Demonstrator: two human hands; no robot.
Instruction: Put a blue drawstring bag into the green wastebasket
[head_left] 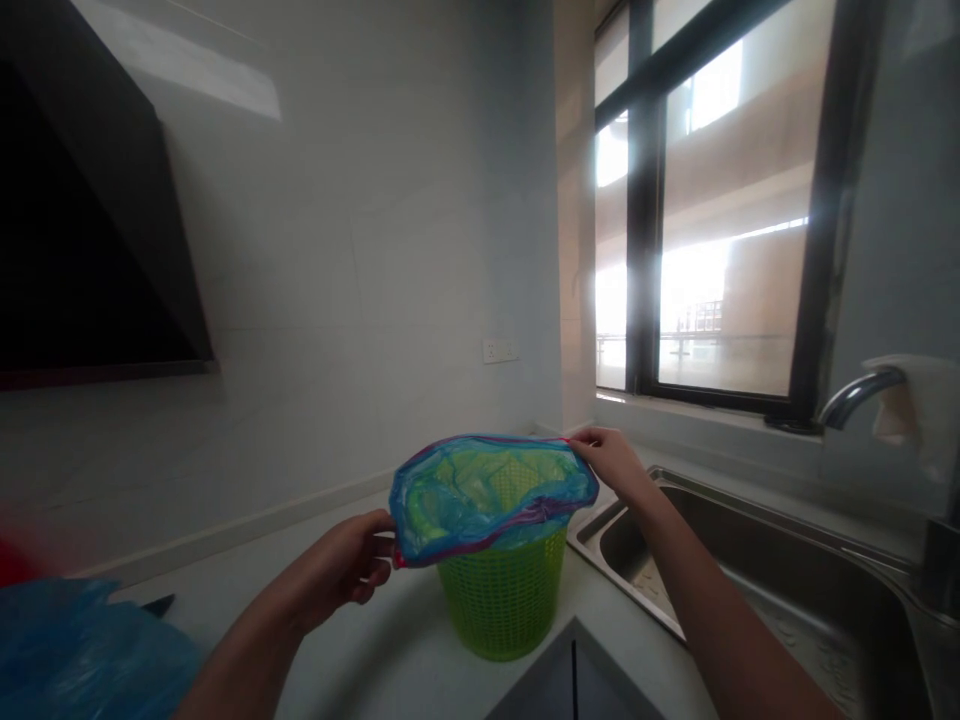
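While both forearms reach forward over the pale countertop (360, 650), the left hand (349, 565) is closed on the near-left hem of a thin blue plastic bin liner with a purple drawstring edge (480, 495), fingers curled under and thumb on top. That liner is draped over the mouth of a lime-green perforated plastic waste basket (504, 600), which stands upright on the counter between the two hands. The right hand (611, 458) pinches the far-right part of the same hem, just past the basket's rim. Judging by how the film sits, the step in hand is seating the liner around the rim; the near edge hangs down the wall, while the far edge looks only loosely laid. The next move would call for pulling the hem evenly downward on both sides without tearing the film. Beyond the right hand lies a stainless steel sink (750, 560) with a curved chrome tap (855, 392), then a dark-framed window (712, 210).
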